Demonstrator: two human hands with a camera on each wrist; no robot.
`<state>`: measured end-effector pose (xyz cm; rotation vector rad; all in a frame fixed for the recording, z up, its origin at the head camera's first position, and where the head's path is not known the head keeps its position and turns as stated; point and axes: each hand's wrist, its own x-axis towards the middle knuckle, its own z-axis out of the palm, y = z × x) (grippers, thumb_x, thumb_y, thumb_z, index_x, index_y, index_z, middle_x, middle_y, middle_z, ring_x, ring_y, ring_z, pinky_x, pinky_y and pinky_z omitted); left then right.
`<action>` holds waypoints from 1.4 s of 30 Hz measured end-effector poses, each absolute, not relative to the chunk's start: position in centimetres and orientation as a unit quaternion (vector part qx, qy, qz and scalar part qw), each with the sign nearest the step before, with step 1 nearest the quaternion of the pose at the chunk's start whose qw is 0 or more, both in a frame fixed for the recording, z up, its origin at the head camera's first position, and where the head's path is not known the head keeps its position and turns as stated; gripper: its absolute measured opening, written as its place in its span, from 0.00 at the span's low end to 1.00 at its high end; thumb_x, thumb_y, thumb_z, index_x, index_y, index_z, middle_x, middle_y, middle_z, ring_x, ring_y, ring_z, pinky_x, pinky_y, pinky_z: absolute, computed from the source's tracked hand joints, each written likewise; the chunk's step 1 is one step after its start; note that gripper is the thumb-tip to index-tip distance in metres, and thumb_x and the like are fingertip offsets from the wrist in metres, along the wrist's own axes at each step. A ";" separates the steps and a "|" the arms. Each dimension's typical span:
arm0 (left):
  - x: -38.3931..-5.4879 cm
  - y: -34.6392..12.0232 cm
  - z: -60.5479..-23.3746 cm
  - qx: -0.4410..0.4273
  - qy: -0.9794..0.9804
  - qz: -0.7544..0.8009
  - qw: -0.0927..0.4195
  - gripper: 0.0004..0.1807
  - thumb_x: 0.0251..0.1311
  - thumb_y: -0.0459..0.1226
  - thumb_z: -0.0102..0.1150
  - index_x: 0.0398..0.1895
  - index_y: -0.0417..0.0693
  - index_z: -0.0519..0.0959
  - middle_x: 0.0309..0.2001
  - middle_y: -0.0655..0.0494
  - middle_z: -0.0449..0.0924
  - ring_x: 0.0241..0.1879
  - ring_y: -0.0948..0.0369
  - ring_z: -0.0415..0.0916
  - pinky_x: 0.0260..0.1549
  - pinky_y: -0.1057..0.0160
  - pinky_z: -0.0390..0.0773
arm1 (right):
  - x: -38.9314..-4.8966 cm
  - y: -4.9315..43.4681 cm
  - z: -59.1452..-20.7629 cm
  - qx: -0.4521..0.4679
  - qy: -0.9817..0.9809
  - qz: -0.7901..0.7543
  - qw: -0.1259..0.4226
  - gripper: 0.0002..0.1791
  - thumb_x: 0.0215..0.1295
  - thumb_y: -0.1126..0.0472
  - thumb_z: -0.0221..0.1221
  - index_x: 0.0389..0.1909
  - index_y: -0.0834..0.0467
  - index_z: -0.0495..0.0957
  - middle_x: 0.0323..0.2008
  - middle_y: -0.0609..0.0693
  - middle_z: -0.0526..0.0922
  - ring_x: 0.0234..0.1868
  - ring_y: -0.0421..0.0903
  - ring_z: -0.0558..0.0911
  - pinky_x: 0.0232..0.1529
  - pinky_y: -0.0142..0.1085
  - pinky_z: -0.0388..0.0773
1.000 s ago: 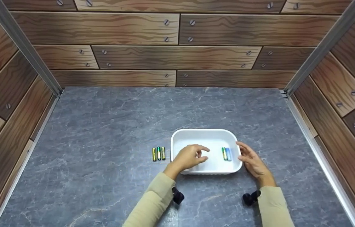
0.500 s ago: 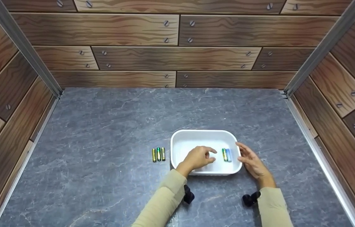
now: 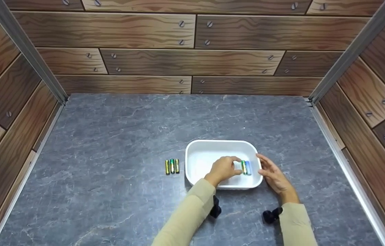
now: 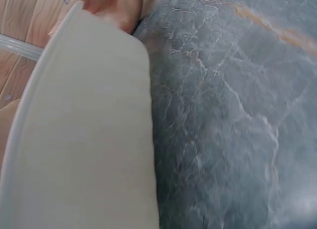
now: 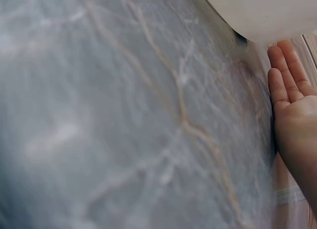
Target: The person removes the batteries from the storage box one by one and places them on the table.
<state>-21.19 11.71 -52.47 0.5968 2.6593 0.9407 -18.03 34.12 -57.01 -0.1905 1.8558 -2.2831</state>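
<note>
Left hand (image 3: 224, 169) slid right over the white rectangular plastic tub (image 3: 197, 159); grip spread at a green-gold cylindrical battery (image 3: 244, 167) in the tub's right end, contact unclear. Right hand (image 3: 276, 176) unmoved at right rim, fingers extended. Grey marbled tabletop (image 3: 110, 143), brown plank-patterned far wall (image 3: 110, 30).

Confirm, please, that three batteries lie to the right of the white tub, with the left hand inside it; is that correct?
Not quite: the head view shows the three batteries lying left of the white tub; the left hand is indeed inside it.
</note>
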 end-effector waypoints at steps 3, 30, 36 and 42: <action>-21.3 12.4 -52.6 0.184 0.928 0.302 0.121 0.24 0.53 0.49 0.69 0.55 0.58 0.80 0.30 0.60 0.80 0.26 0.68 0.68 0.27 0.71 0.68 | -18.0 34.1 -56.9 -0.053 0.633 -0.766 0.099 0.29 0.63 0.75 0.52 0.57 0.42 0.73 0.54 0.36 0.78 0.56 0.33 0.75 0.55 0.24 0.72; -21.0 15.4 -53.1 0.156 0.973 0.127 0.111 0.28 0.47 0.57 0.70 0.53 0.62 0.78 0.43 0.62 0.85 0.44 0.62 0.82 0.41 0.64 0.80 | -18.1 34.2 -57.4 -0.071 0.618 -0.777 0.094 0.30 0.63 0.77 0.51 0.56 0.42 0.74 0.54 0.37 0.79 0.55 0.32 0.76 0.55 0.25 0.72; -21.3 15.3 -53.1 0.161 0.973 0.124 0.112 0.25 0.44 0.55 0.72 0.48 0.62 0.80 0.40 0.63 0.85 0.42 0.62 0.83 0.38 0.63 0.80 | -18.1 34.3 -57.5 -0.081 0.615 -0.779 0.097 0.30 0.63 0.77 0.51 0.56 0.41 0.74 0.53 0.38 0.79 0.54 0.33 0.77 0.54 0.25 0.73; -21.4 15.0 -53.0 0.162 0.969 0.142 0.124 0.27 0.44 0.55 0.73 0.50 0.62 0.80 0.42 0.63 0.85 0.44 0.62 0.82 0.41 0.64 0.79 | -18.0 34.2 -57.3 -0.069 0.620 -0.776 0.094 0.30 0.62 0.77 0.51 0.56 0.42 0.74 0.54 0.37 0.79 0.55 0.32 0.76 0.55 0.25 0.72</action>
